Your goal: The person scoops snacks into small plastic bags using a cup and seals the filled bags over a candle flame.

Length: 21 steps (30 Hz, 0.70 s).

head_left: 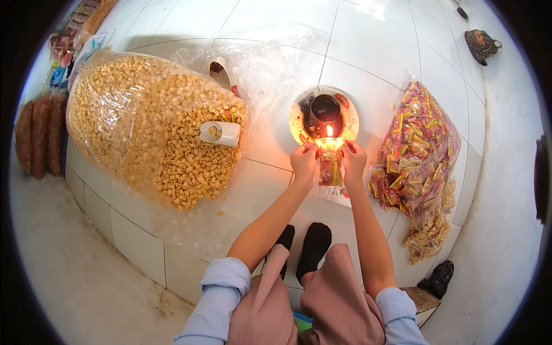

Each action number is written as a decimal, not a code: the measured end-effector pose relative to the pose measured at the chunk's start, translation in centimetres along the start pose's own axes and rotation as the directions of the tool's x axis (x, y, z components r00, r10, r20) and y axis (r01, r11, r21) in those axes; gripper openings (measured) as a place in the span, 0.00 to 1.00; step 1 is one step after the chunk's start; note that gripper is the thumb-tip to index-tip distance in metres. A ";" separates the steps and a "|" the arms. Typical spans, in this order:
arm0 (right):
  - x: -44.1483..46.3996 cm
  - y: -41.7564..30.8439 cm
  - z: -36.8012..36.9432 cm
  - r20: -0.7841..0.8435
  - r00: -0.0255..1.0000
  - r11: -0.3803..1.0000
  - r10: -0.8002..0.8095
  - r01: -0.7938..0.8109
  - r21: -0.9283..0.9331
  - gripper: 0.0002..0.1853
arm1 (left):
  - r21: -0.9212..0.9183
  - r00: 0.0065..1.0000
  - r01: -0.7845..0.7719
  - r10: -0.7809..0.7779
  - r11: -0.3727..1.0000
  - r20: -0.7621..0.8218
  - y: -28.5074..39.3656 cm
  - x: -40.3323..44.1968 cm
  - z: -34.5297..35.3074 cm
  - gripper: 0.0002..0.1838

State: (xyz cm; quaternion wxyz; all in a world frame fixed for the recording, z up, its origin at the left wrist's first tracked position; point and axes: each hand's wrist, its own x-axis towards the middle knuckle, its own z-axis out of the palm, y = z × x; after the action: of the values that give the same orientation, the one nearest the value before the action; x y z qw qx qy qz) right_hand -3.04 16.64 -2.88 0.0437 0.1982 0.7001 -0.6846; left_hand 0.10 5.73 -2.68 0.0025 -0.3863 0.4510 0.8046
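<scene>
My left hand (305, 162) and my right hand (354, 160) pinch the two upper corners of a small clear snack bag (330, 170). Pale snack pieces and a red-and-yellow sachet show inside it, and the bag hangs upright between my hands. Its top edge is right at a small burning flame (329, 130), touching or just beside it; the glare hides which. Behind the flame, a dark round pot (325, 108) stands on a stained, light-coloured plate (296, 118).
A large clear sack of ring-shaped snacks (121, 115) lies open at left, with a white scoop (229, 134) on the snacks. Another scoop (219, 71) lies behind. A bag of red-and-yellow sachets (415, 146) stands at right, near filled small bags (428, 238). White tiles (264, 187) cover the floor.
</scene>
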 end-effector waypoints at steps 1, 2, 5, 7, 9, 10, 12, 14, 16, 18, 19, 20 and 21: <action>0.0 0.0 0.0 -0.002 1.000 1.000 0.005 -0.005 0.010 0.07 | 0.000 1.000 0.000 0.000 1.000 0.000 -0.1 0.2 0.0 0.07; 0.1 -0.1 0.0 -0.002 1.000 1.000 0.005 -0.005 0.010 0.07 | 0.007 1.000 0.004 -0.004 1.000 0.001 -0.3 0.4 0.1 0.07; 0.5 0.3 0.0 0.004 1.000 1.000 0.021 -0.021 0.016 0.07 | 0.028 1.000 0.006 -0.006 1.000 0.004 -0.3 0.7 0.3 0.07; 0.9 0.6 -0.1 -0.007 1.000 1.000 -0.022 0.022 -0.008 0.08 | 0.044 1.000 0.006 -0.006 0.999 0.005 -0.2 0.8 0.4 0.07; 1.1 0.6 -0.1 -0.015 1.000 1.000 -0.019 0.019 -0.010 0.08 | 0.049 1.000 0.005 -0.004 0.999 -0.009 -0.3 1.0 0.6 0.07; 1.2 0.6 -0.1 -0.022 1.000 1.000 -0.016 0.016 -0.012 0.08 | 0.050 1.000 0.005 -0.005 0.999 -0.009 -0.4 1.1 0.7 0.07; 1.2 0.3 -0.2 -0.021 1.000 1.000 0.005 -0.005 -0.017 0.08 | 0.013 0.998 -0.030 0.031 0.999 -0.048 -0.6 1.4 1.0 0.06; 1.1 0.0 -0.3 -0.021 0.999 0.999 0.026 -0.027 -0.021 0.08 | 0.064 0.999 -0.027 0.028 0.998 -0.016 -0.9 1.7 0.9 0.06; 1.2 -0.1 -0.5 -0.024 1.000 0.999 0.014 -0.015 -0.034 0.08 | 0.114 1.000 -0.026 0.024 0.993 0.017 -0.8 1.8 1.0 0.07; 1.1 -0.2 -0.7 -0.032 0.999 0.999 0.019 -0.020 -0.026 0.08 | 0.113 1.000 -0.010 0.010 0.994 -0.003 -0.8 1.8 1.4 0.07; 1.1 -0.2 -0.7 -0.038 0.999 1.000 0.023 -0.024 -0.019 0.08 | 0.113 1.000 -0.010 0.010 0.994 -0.002 -0.8 1.7 1.6 0.07; 1.1 -0.3 -0.8 -0.039 0.999 1.000 0.023 -0.024 -0.019 0.08 | 0.093 0.999 -0.018 0.021 0.995 -0.030 -0.8 1.6 1.8 0.06; 1.2 -0.2 -0.9 -0.044 0.999 1.000 0.023 -0.024 -0.013 0.08 | 0.073 0.998 -0.027 0.032 0.997 -0.057 -0.8 1.5 2.0 0.06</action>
State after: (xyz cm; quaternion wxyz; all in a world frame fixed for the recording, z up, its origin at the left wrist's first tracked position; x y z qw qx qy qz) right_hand -3.96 17.81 -3.05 0.0379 0.2211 0.7031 -0.6747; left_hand -1.93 7.14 -3.66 -0.0086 -0.4026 0.4854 0.7760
